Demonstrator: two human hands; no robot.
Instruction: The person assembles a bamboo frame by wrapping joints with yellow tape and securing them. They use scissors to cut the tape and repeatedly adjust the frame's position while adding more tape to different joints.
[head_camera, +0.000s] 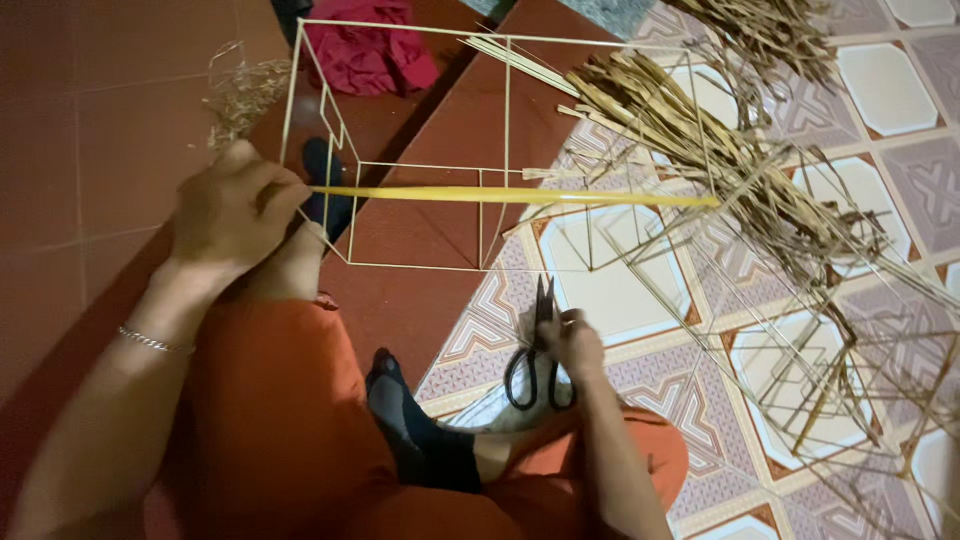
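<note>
My left hand (232, 212) is closed around the left end of a long flat yellow bamboo strip (520, 196) that lies level across a thin stick frame (400, 170) shaped like a box. My right hand (572, 342) rests low on the floor mat, fingers gripping the handles of black scissors (538, 350) whose blades point upward. I sit with orange-clad legs (290, 400) folded, a dark sock (410, 425) on one foot.
A heap of dry split bamboo strips (720, 150) lies to the upper right on the patterned mat (620, 300). A red cloth (365, 50) sits at the top. A tuft of dry fibres (240, 95) lies upper left on the red tiled floor (90, 150).
</note>
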